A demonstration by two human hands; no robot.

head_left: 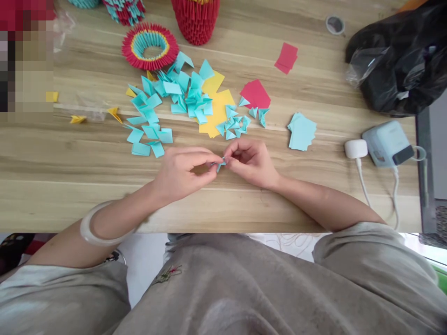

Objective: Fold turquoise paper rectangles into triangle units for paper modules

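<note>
Between my fingertips is a small light-blue folded paper piece [220,164], mostly hidden by the fingers. My left hand [186,171] pinches it from one side, and my right hand [253,163] pinches its other end. Just beyond the hands lies a cluster of small folded blue triangles [234,124]. Many blue paper slips [150,116], each creased once, are scattered beyond my left hand. Flat yellow sheets [220,104] lie partly under the blue pieces, beside a stack of red paper [256,94].
A red, yellow and blue paper ring [172,49] and a red paper vessel [197,23] stand at the back. Flat blue slips [302,131] lie to the right. Further right are a white charger [356,149], a pale blue device [386,139] and a black plastic bag [401,60].
</note>
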